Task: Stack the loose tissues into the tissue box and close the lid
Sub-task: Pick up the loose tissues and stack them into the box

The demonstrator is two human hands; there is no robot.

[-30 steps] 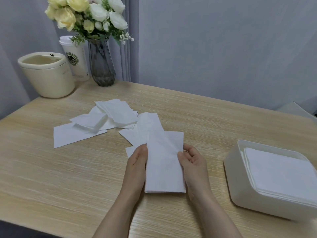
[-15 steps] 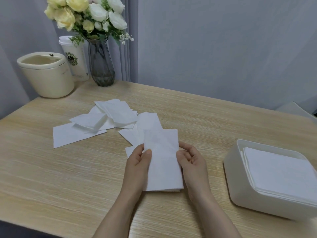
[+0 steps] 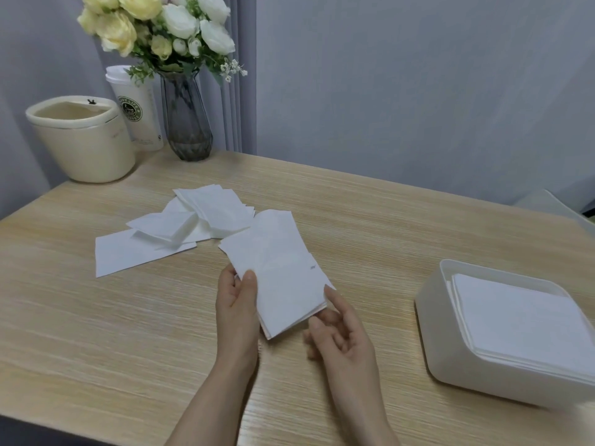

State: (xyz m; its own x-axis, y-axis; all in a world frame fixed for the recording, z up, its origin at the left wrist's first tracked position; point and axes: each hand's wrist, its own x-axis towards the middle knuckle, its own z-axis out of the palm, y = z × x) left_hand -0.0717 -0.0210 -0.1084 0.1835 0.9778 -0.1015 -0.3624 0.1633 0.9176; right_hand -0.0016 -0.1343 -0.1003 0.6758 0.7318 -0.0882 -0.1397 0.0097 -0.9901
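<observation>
The left hand [image 3: 236, 300] is pinching a small folded tissue stack [image 3: 283, 284] while the right hand [image 3: 341, 329] is touching its edge, fingers relaxed. The tissue box [image 3: 431, 333] is sitting partly filled, lidless — loose tissues [image 3: 180, 230] are lying on the bench [image 3: 96, 349], unstacked.

The tissues [image 3: 283, 284] in my left grip [image 3: 238, 304] are thin matt paper, soft-looking with faint creases. The desk [image 3: 96, 333] is a light wood-grain surface, streaky lines and a low sheen. The tissue box [image 3: 431, 326] looks like smooth matt white plastic. Back there the vase [image 3: 188, 123] is grey tinted glass with facets, the cream bin [image 3: 87, 140] is glossy, and the cup [image 3: 138, 111] looks like paper with a plastic lid.
</observation>
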